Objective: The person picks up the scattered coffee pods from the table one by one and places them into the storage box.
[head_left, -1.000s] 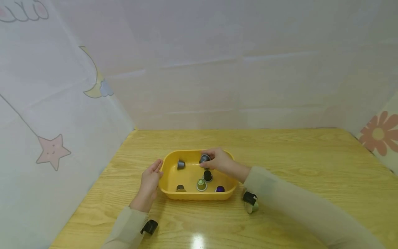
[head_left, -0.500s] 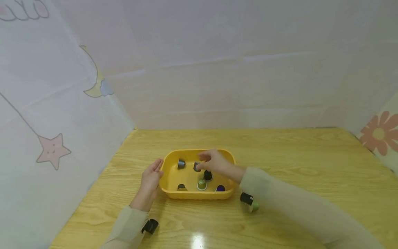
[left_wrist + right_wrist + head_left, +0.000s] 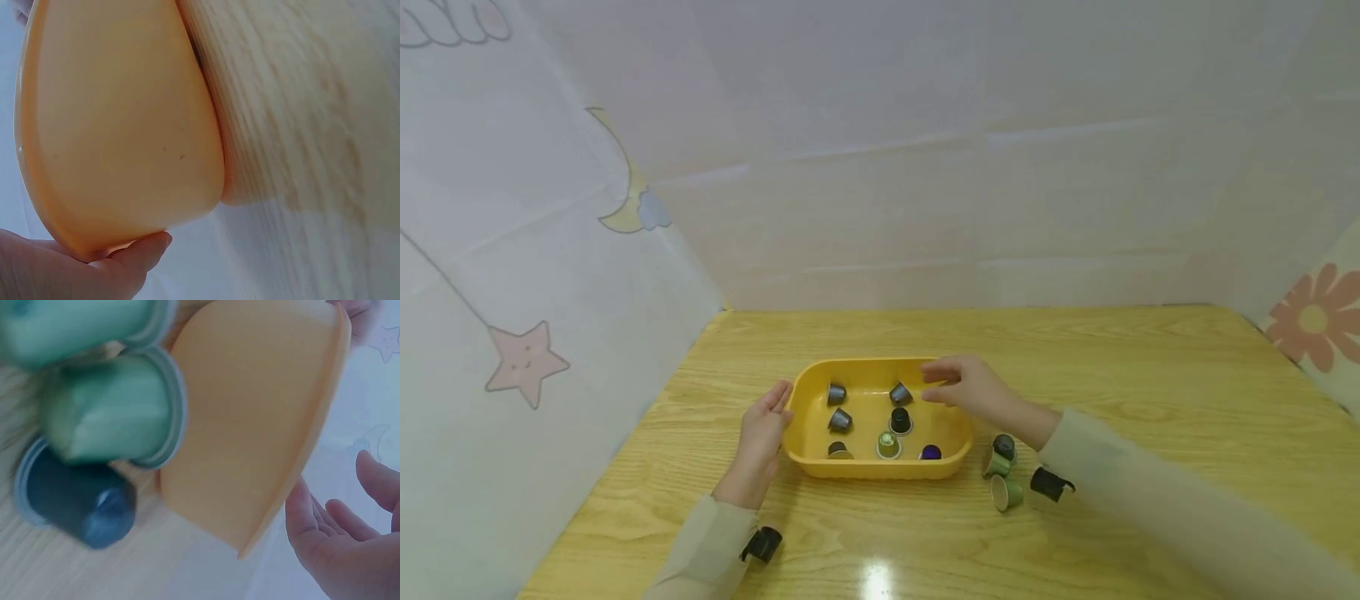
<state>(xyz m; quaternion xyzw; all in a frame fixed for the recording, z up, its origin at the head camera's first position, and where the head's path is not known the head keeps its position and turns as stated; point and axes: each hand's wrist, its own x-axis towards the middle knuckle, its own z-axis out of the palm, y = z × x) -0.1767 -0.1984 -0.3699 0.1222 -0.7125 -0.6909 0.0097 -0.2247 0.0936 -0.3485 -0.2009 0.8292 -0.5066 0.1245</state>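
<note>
My left hand (image 3: 763, 435) rests at the left end of a yellow plastic basin (image 3: 880, 470), its fairly straight fingers against the outside under the rim. Over the basin's right end hovers my right hand (image 3: 976, 392), fingers apart and holding nothing. Inside lie several coffee capsules: a grey capsule (image 3: 901, 393) nearest the right fingers, another grey capsule (image 3: 840, 421), a third grey one (image 3: 837, 394), a black capsule (image 3: 900, 420), a green capsule (image 3: 888, 446), a purple capsule (image 3: 931, 452) and a dark-topped capsule (image 3: 838, 451). The front wall partly hides the last two.
Outside the basin's right side, two green capsules (image 3: 112, 406) and a dark capsule (image 3: 81, 494) lie close together on the wooden table (image 3: 1120, 358). A pale cloth with printed shapes (image 3: 880, 167) hangs behind. Black wrist cameras (image 3: 763, 545) sit at both cuffs.
My right hand has released two grey capsules in the basin, one at centre-left and one at upper right, then moved right. My left hand has stayed at the basin's left end.
</note>
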